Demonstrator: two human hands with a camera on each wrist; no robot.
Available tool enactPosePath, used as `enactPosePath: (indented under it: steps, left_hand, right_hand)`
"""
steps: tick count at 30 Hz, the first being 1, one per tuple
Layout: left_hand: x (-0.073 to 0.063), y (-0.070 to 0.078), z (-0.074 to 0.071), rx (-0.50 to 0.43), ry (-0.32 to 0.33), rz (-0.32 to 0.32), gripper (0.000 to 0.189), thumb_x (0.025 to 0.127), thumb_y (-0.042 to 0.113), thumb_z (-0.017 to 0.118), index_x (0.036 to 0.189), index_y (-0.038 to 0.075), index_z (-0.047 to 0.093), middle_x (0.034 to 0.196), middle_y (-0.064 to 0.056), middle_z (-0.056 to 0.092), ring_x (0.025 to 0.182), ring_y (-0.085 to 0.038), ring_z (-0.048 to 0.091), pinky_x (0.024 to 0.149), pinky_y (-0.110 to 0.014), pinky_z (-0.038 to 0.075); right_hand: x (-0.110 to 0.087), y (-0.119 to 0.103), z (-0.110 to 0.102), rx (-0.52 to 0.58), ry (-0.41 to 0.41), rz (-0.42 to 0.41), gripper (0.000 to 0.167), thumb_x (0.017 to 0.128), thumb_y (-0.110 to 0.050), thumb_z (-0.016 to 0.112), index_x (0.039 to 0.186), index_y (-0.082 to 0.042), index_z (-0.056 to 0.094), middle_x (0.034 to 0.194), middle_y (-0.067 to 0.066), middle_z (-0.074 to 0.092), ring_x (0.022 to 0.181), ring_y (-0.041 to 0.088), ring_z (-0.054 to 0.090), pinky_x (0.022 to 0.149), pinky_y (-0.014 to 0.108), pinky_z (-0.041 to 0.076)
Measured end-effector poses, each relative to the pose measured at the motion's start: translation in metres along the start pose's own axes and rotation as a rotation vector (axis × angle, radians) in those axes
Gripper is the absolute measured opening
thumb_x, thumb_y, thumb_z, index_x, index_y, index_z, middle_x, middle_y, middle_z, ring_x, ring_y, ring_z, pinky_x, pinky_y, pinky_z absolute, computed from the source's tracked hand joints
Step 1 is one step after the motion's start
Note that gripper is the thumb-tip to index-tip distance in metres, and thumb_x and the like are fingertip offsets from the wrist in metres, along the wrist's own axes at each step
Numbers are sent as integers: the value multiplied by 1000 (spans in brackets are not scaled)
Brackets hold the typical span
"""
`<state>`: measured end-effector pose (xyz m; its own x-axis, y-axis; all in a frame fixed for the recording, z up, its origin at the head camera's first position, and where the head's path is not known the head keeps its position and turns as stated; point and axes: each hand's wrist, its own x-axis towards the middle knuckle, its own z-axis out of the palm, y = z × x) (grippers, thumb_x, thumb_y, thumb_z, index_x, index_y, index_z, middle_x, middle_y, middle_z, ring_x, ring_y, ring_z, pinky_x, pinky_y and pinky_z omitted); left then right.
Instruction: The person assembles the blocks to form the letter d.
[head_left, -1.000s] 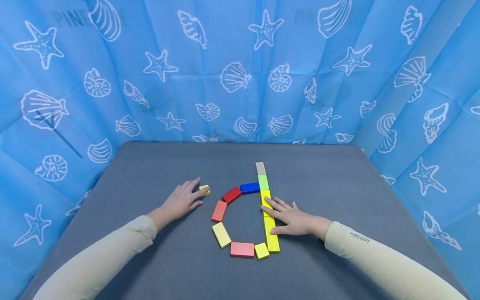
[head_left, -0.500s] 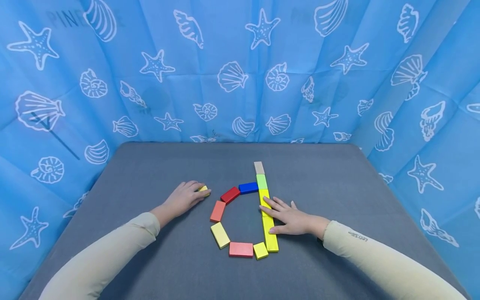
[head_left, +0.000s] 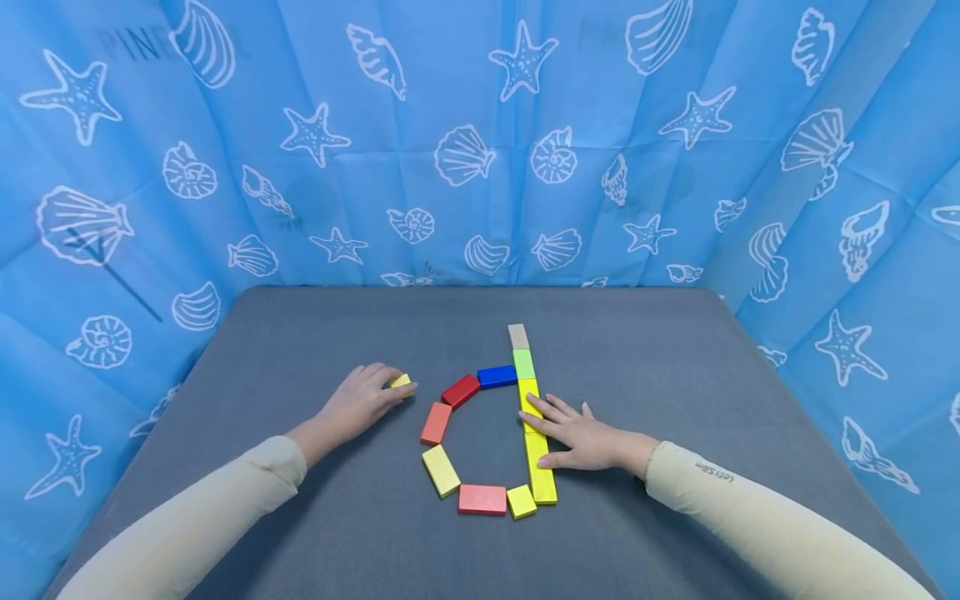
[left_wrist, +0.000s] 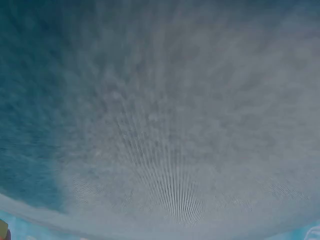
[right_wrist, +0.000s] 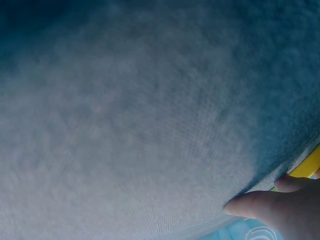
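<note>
Left of the block outline, my left hand (head_left: pixel 362 398) pinches a small pale yellow block (head_left: pixel 402 382) between thumb and fingers. My right hand (head_left: pixel 581 437) lies with fingers spread and straight across two yellow blocks (head_left: pixel 542 483) in the straight column. Above them in that column are a green block (head_left: pixel 523 364) and a beige block (head_left: pixel 518 337). A curve leaves the column through a blue block (head_left: pixel 497 377), a red block (head_left: pixel 461 390), an orange block (head_left: pixel 436 423), a pale yellow oblong block (head_left: pixel 440 471), a pinkish-red block (head_left: pixel 482 499) and a yellow square block (head_left: pixel 521 502).
All the blocks lie flat on a grey cloth-covered table (head_left: pixel 637 350). A blue curtain (head_left: pixel 465 200) with white shells and starfish hangs behind and along both sides. Mostly blurred grey cloth (left_wrist: pixel 165 125) fills the left wrist view.
My left fingers have closed on the small pale yellow block and shifted it slightly left and nearer. My right hand stays on the yellow blocks.
</note>
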<state>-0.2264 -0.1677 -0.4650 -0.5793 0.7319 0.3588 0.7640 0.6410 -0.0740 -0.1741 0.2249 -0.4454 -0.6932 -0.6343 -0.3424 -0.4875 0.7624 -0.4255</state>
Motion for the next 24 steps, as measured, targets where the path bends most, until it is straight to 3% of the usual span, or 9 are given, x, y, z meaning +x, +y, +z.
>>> enactPosePath:
  steps: [13, 19, 24]
  left_hand:
    - [-7, 42, -24, -72, 98, 188, 47, 74, 13, 85, 118, 20, 69, 107, -7, 64, 95, -22, 60, 76, -38, 52]
    - [1, 69, -28, -92, 114, 251, 52, 72, 16, 87, 120, 23, 69, 109, -5, 64, 94, -19, 60, 77, -33, 51]
    - [13, 96, -27, -118, 71, 310, 52, 77, 19, 84, 125, 24, 66, 110, -2, 64, 95, -15, 59, 79, -27, 49]
  right_hand:
    - [0, 0, 0, 5, -3, -3, 77, 94, -53, 54, 156, -18, 24, 163, 8, 6, 145, 42, 4, 100, 78, 4]
    - [0, 0, 0, 9, 4, -3, 77, 94, -52, 55, 155, -17, 26, 163, 8, 7, 145, 41, 5, 100, 78, 5]
    - [0, -1, 0, 8, 1, 5, 77, 94, -53, 54, 155, -18, 26, 163, 8, 7, 145, 41, 4, 100, 78, 5]
